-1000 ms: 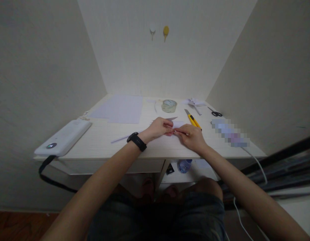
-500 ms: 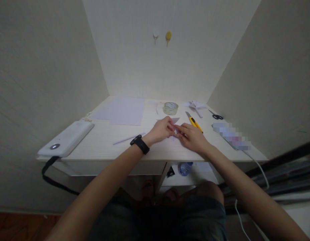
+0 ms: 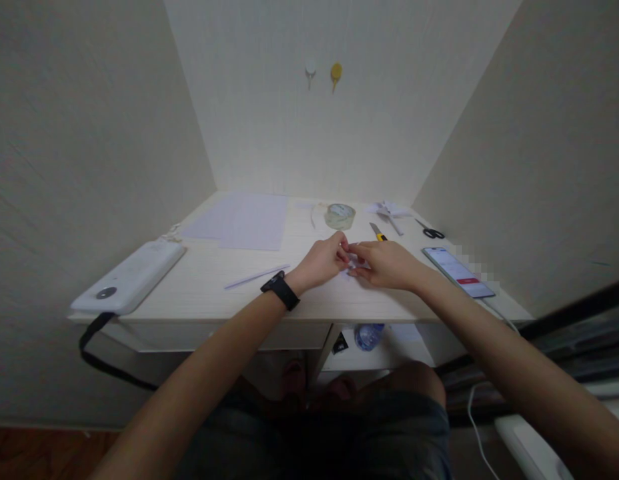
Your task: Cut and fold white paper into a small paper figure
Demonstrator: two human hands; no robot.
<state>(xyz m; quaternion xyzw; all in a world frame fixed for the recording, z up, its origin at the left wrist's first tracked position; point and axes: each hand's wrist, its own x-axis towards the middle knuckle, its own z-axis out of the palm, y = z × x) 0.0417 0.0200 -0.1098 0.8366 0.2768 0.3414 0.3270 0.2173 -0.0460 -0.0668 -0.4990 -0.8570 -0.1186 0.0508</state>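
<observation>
My left hand [image 3: 330, 259], with a black watch on its wrist, has its fingers closed on a small folded piece of white paper [image 3: 350, 265]. Opposite it, my right hand [image 3: 382, 263] pinches the same paper from the right side. Most of the paper is hidden by the fingers, so its shape is unclear. Just behind my right hand lies a yellow utility knife [image 3: 378, 233], its handle partly covered. A thin rolled paper stick [image 3: 257, 276] rests to the left of my left wrist.
Behind my hands stands a roll of clear tape [image 3: 340, 217]. A paper pinwheel [image 3: 390, 212], black scissors [image 3: 432, 233] and a phone [image 3: 459, 272] lie to the right. White sheets [image 3: 254, 220] and a white power bank-like device [image 3: 132, 277] are on the left.
My right hand has turned flatter and shifted slightly up, covering more of the knife handle. A paper point that stuck up behind my fingers is now hidden. My left hand stays nearly in place.
</observation>
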